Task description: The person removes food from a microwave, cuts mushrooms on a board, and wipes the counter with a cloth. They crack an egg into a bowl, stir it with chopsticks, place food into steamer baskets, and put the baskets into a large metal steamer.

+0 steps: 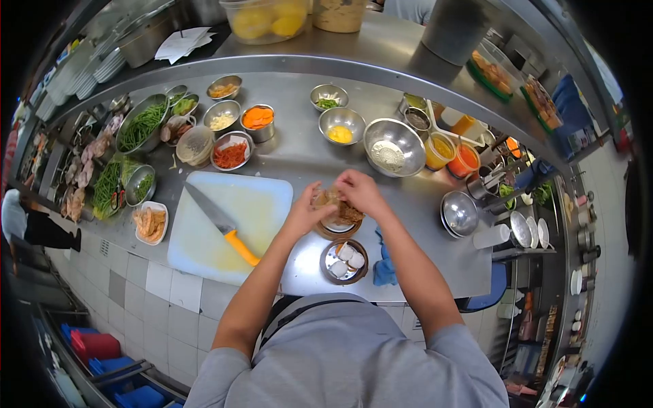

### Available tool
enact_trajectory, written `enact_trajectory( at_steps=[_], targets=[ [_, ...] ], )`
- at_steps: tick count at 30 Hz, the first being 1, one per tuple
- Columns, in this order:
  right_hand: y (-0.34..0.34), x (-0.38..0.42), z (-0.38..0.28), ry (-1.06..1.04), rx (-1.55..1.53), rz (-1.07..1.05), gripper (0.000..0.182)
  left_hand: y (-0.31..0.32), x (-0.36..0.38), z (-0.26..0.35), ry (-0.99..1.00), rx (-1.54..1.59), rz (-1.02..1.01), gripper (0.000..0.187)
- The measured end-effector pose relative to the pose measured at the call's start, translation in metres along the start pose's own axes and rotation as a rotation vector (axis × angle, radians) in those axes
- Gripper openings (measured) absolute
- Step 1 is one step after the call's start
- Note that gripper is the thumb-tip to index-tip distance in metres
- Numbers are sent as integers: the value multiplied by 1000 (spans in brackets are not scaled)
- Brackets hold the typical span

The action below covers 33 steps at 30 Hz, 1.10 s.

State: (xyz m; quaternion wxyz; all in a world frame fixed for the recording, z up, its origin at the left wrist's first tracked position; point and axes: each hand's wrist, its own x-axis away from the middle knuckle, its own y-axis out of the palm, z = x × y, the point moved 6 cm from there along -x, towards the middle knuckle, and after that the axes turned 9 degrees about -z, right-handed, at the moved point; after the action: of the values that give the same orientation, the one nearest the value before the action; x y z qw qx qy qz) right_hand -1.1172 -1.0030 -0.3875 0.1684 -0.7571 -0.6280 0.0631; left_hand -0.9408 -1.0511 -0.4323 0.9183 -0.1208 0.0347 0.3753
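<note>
- Nearest the body: small bamboo steamer basket (344,262) with pale round dumplings inside, on the steel counter (422,224), close to its front edge. No hand on it. Blue cloth (384,266) lies just to its right, touching or nearly so.
- Just beyond that: second steamer basket (338,216) holding brownish food. Both hands sit over this one.
- Left hand (304,214) comes in from the left side of that basket, fingers curled at its rim; looks like it is touching the rim or the food, contact point is hidden.
- Right hand (362,191) is above and on the far-right side of the same basket, fingers bunched together, pinching or pressing the food. What exactly sits between the fingertips, cannot tell.
- Key relation: basket lies directly under and between both hands, both about equally near; basket is round, no long axis.
- Left of the hands: white cutting board (204,251) with orange-handled knife (221,222) lying diagonally, blade pointing far-left, handle toward the body. Apart from both hands.
- Farther back: steel bowls of cut ingredients, e.g. large empty-looking bowl (394,146) behind the right hand.
</note>
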Motion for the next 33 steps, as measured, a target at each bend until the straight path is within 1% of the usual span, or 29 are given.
enact_trajectory(
  at_steps=[1, 2, 3, 4, 5, 6, 7, 8, 9, 10, 11, 12, 13, 14, 15, 16, 18, 19, 21, 22, 23, 25, 27, 28, 29, 30, 32, 33],
  targets=[
    [14, -12, 1, -63, -41, -108, 17, -1, 0, 16, 4, 1, -8, 37],
    [24, -17, 3, -127, -80, -220, 20, -3, -1, 30, -29, -71, -46, 38],
    [21, -14, -3, -127, -77, -217, 20, -4, -1, 38, -61, -143, -81, 40],
    [14, -7, -13, -135, -146, -185, 24, -9, -2, 19, -59, -141, -80, 40],
    [9, -2, -19, -144, -215, -156, 29, -19, -2, -22, -102, 73, -66, 40],
    [0, 2, -9, -147, -211, -161, 29, -29, -1, -47, -142, 286, -47, 40],
    [-19, 6, 10, -145, -39, -58, 39, -40, 6, -44, -137, 286, -37, 40],
    [-28, 11, 20, -143, 131, 47, 49, -53, 20, -42, -234, 523, 67, 36],
    [-20, 21, 18, -147, 134, 44, 49, -58, 33, -39, -332, 761, 165, 31],
    [-5, 39, 19, -85, 51, -41, 62, -57, 41, -29, -334, 763, 162, 31],
    [10, 61, 18, -16, -35, -116, 74, -48, 48, -19, -354, 938, 163, 29],
    [27, 80, 6, -32, -58, -144, 84, -34, 53, -14, -377, 1114, 154, 27],
    [48, 95, -2, -47, -80, -162, 94, -19, 58, -12, -392, 1117, 118, 27],
    [63, 107, 8, -25, -155, -104, 96, 0, 62, -11, -399, 1153, 83, 29],
    [67, 115, 18, -147, -119, 23, 91, 20, 65, -7, -408, 1189, 38, 30],
    [70, 121, 39, -153, -297, 159, 66, 38, 68, -4, -428, 1192, -25, 30],
    [48, 146, 59, 17, -320, 215, 34, 65, 75, 0, -452, 972, -218, 36],
    [28, 163, 66, 33, -320, 296, 34, 77, 79, 3, -472, 971, -301, 36],
    [-11, 205, 82, 38, -476, 320, 14, 98, 85, 12, -499, 874, -475, 37],
    [-40, 237, 87, 46, -524, 428, 14, 109, 87, 24, -519, 874, -555, 37],
    [-71, 276, 92, 47, -571, 523, 13, 113, 89, 36, -521, 828, -570, 37],
    [-134, 366, 124, 77, -534, 861, 12, 125, 90, 38, -524, 778, -604, 36],
    [-188, 468, 154, 190, -352, 1172, 11, 133, 93, 29, -500, 640, -627, 34],
    [-214, 517, 181, 166, -205, 1262, 11, 138, 96, 29, -505, 633, -633, 34],
    [-245, 582, 235, 256, -310, 1407, 12, 162, 96, 31, -541, 604, -629, 34],
    [-263, 633, 281, 340, -408, 1547, 13, 172, 97, 32, -566, 581, -621, 34],
    [-290, 696, 374, 398, -567, 1671, 13, 203, 95, 32, -571, 552, -616, 33],
    [-304, 714, 409, 407, -583, 1665, 13, 219, 95, 30, -591, 547, -574, 31]
  ],
)
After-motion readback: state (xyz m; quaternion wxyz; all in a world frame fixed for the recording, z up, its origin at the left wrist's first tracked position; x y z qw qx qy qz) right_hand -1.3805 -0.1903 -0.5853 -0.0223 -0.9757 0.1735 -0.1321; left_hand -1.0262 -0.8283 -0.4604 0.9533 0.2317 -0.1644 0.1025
